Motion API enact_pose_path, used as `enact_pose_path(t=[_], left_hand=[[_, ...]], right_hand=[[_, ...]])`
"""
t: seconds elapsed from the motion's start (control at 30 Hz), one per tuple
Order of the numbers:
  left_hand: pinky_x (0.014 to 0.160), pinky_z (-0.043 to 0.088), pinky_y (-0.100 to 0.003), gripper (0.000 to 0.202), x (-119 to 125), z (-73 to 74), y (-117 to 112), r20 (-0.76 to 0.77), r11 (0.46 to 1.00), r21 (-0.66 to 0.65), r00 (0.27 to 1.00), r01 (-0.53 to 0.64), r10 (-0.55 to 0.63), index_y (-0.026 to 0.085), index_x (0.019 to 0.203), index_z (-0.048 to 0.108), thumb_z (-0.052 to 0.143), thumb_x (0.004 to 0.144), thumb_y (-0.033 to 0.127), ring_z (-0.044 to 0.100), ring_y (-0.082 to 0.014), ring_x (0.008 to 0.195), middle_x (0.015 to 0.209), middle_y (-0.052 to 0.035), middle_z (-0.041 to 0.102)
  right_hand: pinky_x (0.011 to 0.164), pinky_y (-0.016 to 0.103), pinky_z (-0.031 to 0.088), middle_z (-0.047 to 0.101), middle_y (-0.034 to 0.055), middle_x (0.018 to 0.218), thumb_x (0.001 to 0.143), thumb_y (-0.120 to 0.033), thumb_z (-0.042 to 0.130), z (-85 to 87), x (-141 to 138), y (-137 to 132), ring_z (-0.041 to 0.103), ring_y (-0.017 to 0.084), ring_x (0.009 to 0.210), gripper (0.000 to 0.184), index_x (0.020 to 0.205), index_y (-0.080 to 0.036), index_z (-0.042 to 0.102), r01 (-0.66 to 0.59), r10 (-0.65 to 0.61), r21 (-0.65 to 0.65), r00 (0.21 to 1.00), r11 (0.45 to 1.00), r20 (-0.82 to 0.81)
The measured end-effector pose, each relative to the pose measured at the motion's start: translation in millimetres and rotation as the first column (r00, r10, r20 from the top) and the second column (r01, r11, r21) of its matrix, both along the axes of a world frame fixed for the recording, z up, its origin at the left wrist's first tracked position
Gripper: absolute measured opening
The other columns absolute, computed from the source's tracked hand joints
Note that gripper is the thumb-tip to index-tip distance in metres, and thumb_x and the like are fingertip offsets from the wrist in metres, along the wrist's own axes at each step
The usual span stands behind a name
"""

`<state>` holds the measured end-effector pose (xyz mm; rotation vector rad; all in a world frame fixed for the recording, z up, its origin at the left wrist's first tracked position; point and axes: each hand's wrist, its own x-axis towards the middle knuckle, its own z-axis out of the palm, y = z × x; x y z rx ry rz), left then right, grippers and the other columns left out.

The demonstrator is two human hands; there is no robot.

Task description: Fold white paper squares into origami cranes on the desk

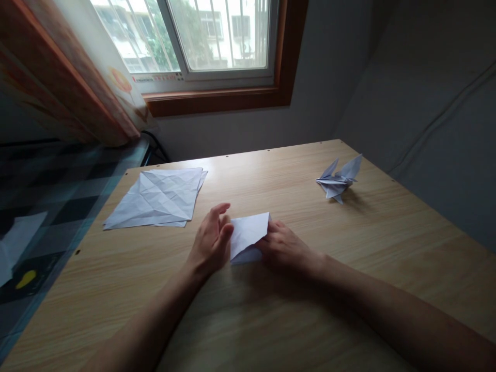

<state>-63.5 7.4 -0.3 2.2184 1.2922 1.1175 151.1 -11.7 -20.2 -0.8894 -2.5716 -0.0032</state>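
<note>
1. Head view: folded paper (248, 231) at the tabletop's (248, 325) middle.
2. Left hand (212, 238) beside it, thumb and fingers apart.
3. Right hand (285, 245): fingertips hidden by paper; cannot tell whether clamped.
4. Creased sheets (166, 196): far-left corner; paper figure (336, 181): near far-right corner.

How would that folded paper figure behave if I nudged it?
The folded paper figure is probably light, being thin paper. Its upraised points would likely bend if squeezed, and its angular shape suggests it might slide or tip rather than roll.

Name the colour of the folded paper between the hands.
The folded paper is white, head view.
</note>
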Motion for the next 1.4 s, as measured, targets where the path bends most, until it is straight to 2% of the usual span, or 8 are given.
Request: enact_pose_path(t=[0.1, 0.33, 0.5, 0.77, 0.87, 0.97, 1.17, 1.4], left_hand=[[0.089, 0.049, -0.046, 0.067, -2, -1.6, 4, -0.048, 0.989, -0.140, 0.997, 0.047, -0.054, 0.014, 0.126, 0.049, 0.031, 0.091, 0.069, 0.063, -0.0292, 0.104, 0.114, -0.0161, 0.066], [0.093, 0.047, -0.046, 0.072, -3, -3.1, 2, -0.052, 0.978, -0.137, 0.985, 0.159, -0.167, 0.016, 0.136, 0.043, 0.037, 0.089, 0.069, 0.061, -0.0287, 0.105, 0.121, -0.0165, 0.061], [0.098, 0.043, -0.049, 0.093, -5, -2.8, 1, -0.131, 0.971, -0.035, 0.962, 0.238, -0.241, 0.019, 0.145, 0.031, 0.054, 0.076, 0.076, 0.056, -0.0333, 0.115, 0.133, -0.0180, 0.054], [0.099, 0.044, -0.052, 0.097, 0, -3.8, -5, -0.298, 0.954, 0.185, 0.938, 0.237, -0.175, 0.027, 0.152, 0.015, 0.074, 0.076, 0.047, 0.049, -0.0350, 0.125, 0.147, -0.0191, 0.038], [0.103, 0.041, -0.054, 0.076, 3, -3.0, -8, -0.374, 0.855, 0.388, 0.907, 0.344, -0.195, 0.035, 0.144, 0.034, 0.074, 0.079, 0.038, 0.036, -0.0377, 0.136, 0.159, -0.0132, 0.014], [0.105, 0.040, -0.053, 0.050, 5, -0.6, -9, -0.464, 0.797, 0.427, 0.860, 0.427, -0.213, 0.030, 0.128, 0.052, 0.071, 0.082, 0.032, 0.032, -0.0376, 0.138, 0.160, -0.0102, 0.011], [0.101, 0.046, -0.052, 0.025, 3, 2.0, -7, -0.429, 0.805, 0.488, 0.896, 0.338, -0.116, 0.020, 0.105, 0.056, 0.068, 0.084, 0.025, 0.039, -0.0354, 0.135, 0.152, -0.0168, 0.029], [0.094, 0.051, -0.051, 0.016, 12, -0.6, -13, -0.415, 0.885, 0.395, 0.907, 0.248, -0.069, 0.020, 0.101, 0.054, 0.060, 0.087, 0.025, 0.051, -0.0322, 0.124, 0.146, -0.0167, 0.039]], right_hand=[[0.085, 0.043, 0.044, 0.064, 0.0141, 0.114, 0.083, -0.015, 0.054, 3.6, -1, 0, 0.046, 0.030, 0.112, 0.028, 0.109, -0.017, 0.062, -0.015, 0.017, -0.043, 0.998, 0.999, 0.064], [0.081, 0.044, 0.044, 0.056, 0.0173, 0.122, 0.086, -0.023, 0.057, 14.0, -3, -3, 0.048, 0.030, 0.102, 0.039, 0.124, -0.017, 0.053, 0.052, -0.036, -0.096, 0.987, 0.994, 0.158], [0.080, 0.044, 0.045, 0.055, 0.0184, 0.121, 0.087, -0.029, 0.059, 14.0, -1, -1, 0.048, 0.031, 0.101, 0.037, 0.121, -0.016, 0.054, 0.051, -0.031, -0.115, 0.986, 0.992, 0.166], [0.088, 0.046, 0.044, 0.059, 0.0145, 0.121, 0.093, -0.031, 0.054, 3.8, 0, 3, 0.047, 0.030, 0.107, 0.033, 0.122, -0.016, 0.054, -0.023, 0.031, -0.099, 0.996, 0.995, 0.085], [0.089, 0.046, 0.045, 0.056, 0.0164, 0.127, 0.092, -0.031, 0.056, -0.9, 1, 4, 0.048, 0.031, 0.111, 0.037, 0.126, -0.016, 0.052, -0.030, 0.034, -0.110, 0.999, 0.994, 0.032], [0.089, 0.047, 0.047, 0.046, 0.0184, 0.139, 0.090, -0.029, 0.057, -2.0, 4, 6, 0.049, 0.032, 0.115, 0.047, 0.134, -0.017, 0.045, -0.041, 0.036, -0.148, 0.999, 0.988, -0.034], [0.100, 0.052, 0.043, 0.031, 0.0185, 0.153, 0.080, -0.017, 0.060, -3.4, 24, 9, 0.040, 0.034, 0.132, 0.075, 0.147, -0.020, 0.026, -0.154, 0.103, -0.296, 0.978, 0.943, -0.182], [0.100, 0.045, 0.046, 0.039, 0.0162, 0.147, 0.073, -0.009, 0.055, -0.3, 32, 6, 0.053, 0.026, 0.120, 0.082, 0.147, -0.022, 0.024, -0.236, 0.084, -0.393, 0.926, 0.888, -0.368]])
